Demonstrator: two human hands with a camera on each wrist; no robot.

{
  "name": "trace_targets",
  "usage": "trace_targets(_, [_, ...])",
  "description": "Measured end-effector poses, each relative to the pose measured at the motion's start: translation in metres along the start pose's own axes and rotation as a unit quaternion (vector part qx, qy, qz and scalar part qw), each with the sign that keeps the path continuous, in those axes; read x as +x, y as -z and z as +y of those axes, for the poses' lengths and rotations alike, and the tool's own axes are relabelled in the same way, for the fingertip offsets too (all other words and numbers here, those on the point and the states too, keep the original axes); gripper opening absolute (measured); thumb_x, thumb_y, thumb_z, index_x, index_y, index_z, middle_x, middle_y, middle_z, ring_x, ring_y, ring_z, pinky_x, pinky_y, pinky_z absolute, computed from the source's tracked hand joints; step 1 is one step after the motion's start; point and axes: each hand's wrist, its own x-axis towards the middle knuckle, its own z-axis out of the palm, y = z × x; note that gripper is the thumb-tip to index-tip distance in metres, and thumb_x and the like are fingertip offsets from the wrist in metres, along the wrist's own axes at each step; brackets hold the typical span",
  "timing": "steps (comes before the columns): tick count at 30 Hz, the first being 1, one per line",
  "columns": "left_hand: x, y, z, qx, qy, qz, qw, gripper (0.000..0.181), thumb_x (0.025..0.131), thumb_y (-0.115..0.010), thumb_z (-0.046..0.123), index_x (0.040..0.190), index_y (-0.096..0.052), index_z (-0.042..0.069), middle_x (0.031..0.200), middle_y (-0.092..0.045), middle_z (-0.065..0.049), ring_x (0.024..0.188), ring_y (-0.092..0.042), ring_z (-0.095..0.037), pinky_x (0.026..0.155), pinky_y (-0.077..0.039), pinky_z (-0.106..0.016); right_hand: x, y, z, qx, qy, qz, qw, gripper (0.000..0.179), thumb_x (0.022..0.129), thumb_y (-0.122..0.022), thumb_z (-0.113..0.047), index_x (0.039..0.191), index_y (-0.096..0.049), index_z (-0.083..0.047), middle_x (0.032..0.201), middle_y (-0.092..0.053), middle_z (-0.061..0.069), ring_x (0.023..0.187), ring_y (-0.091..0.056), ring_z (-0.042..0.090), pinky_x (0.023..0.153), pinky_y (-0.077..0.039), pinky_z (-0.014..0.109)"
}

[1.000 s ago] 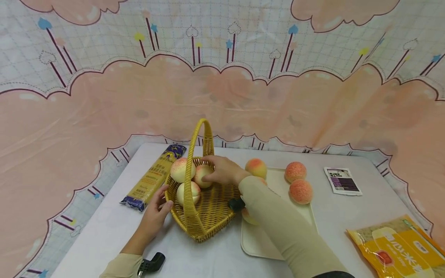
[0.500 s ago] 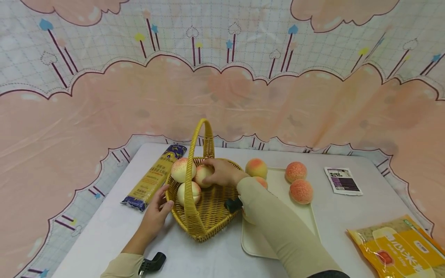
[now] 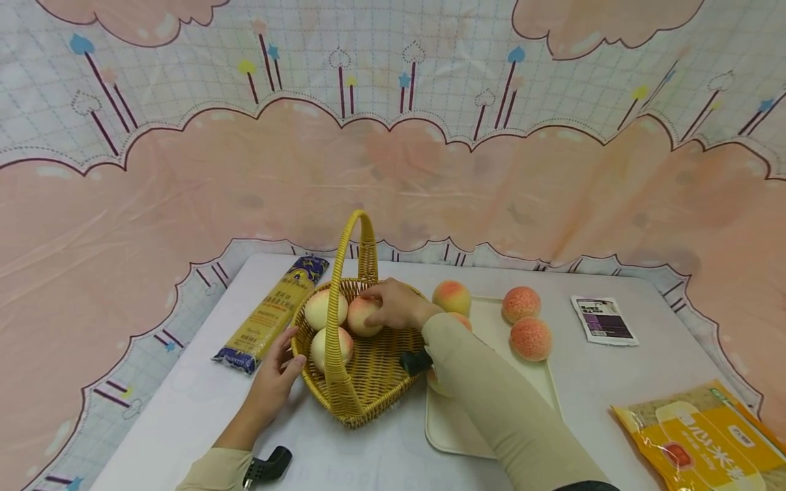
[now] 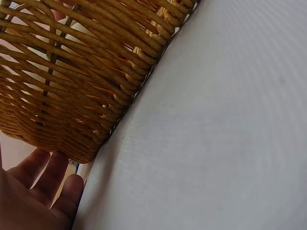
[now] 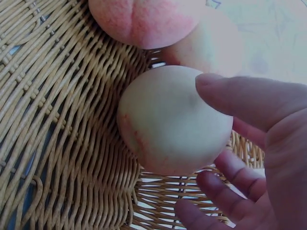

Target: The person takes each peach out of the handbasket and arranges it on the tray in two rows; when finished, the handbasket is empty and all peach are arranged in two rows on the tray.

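Note:
A yellow wicker basket [image 3: 374,382] with a tall arched handle holds three pale, pink-blushed peaches. My right hand [image 3: 396,305] reaches inside and holds one peach [image 3: 362,317]; the right wrist view shows the thumb on this peach [image 5: 172,120] and fingers curved around its far side. A second peach [image 3: 324,310] sits to its left, and a third peach [image 3: 330,349] lies nearer, partly behind the handle. Against the basket's left side rests my left hand [image 3: 273,375], its fingers extended; in the left wrist view the fingertips touch the wicker wall [image 4: 72,110].
Right of the basket, a cream tray [image 3: 457,429] carries several peaches, some partly hidden by my right sleeve. A spaghetti pack [image 3: 273,314] lies left of the basket. Farther right are a small white-and-purple packet [image 3: 604,320] and an orange bag of millet [image 3: 700,436].
The peach at my right hand has shifted slightly right, and the peach to its left has settled a little lower in the basket. My left hand has stayed put.

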Motion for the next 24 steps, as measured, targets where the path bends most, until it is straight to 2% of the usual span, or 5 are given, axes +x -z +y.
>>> trace_targets(8, [0.0006,-0.0003,-0.0016,-0.002,-0.004,0.003,1.0000,0.054,0.102,-0.052,0.008,0.151,-0.032,-0.002,0.146,-0.041,-0.033,0.126,-0.048,-0.045,0.091,-0.045,-0.026,-0.0034,-0.0013,0.0014,0.048,-0.044,0.003,0.9979,0.046,0.087,-0.077,-0.025,0.128,-0.059,-0.016,0.130,-0.060,0.007,0.112,-0.058,0.023,0.092,-0.047,0.039])
trace_targets(11, [0.0006,-0.0001,-0.0017,-0.001,-0.003,0.002,1.0000,0.055,0.102,-0.052,0.008,0.152,-0.032,-0.001,0.146,-0.040,-0.033,0.126,-0.048,-0.046,0.091,-0.045,-0.026,-0.0036,-0.0018,0.0012,0.053,-0.047,-0.001,0.9975,0.051,0.086,-0.078,-0.023,0.131,-0.056,-0.014,0.130,-0.059,0.008,0.111,-0.058,0.023,0.092,-0.047,0.039])
trace_targets(17, [0.0004,0.0004,-0.0014,-0.001,-0.002,0.001,1.0000,0.056,0.102,-0.052,0.010,0.152,-0.031,-0.001,0.147,-0.039,-0.033,0.127,-0.047,-0.048,0.091,-0.045,-0.027,-0.0033,-0.0029,0.0007,0.027,-0.048,-0.020,0.9983,0.071,0.084,-0.079,-0.021,0.147,-0.048,-0.011,0.134,-0.058,0.009,0.112,-0.058,0.023,0.093,-0.047,0.038])
trace_targets(24, [-0.0003,0.0012,-0.0009,0.004,0.000,0.000,1.0000,0.056,0.102,-0.053,0.010,0.152,-0.030,-0.001,0.147,-0.039,-0.033,0.126,-0.048,-0.047,0.091,-0.046,-0.029,-0.0071,-0.0004,-0.0001,0.006,-0.050,-0.015,0.9986,0.063,0.085,-0.078,-0.022,0.142,-0.054,-0.013,0.131,-0.060,0.008,0.108,-0.059,0.022,0.088,-0.049,0.037])
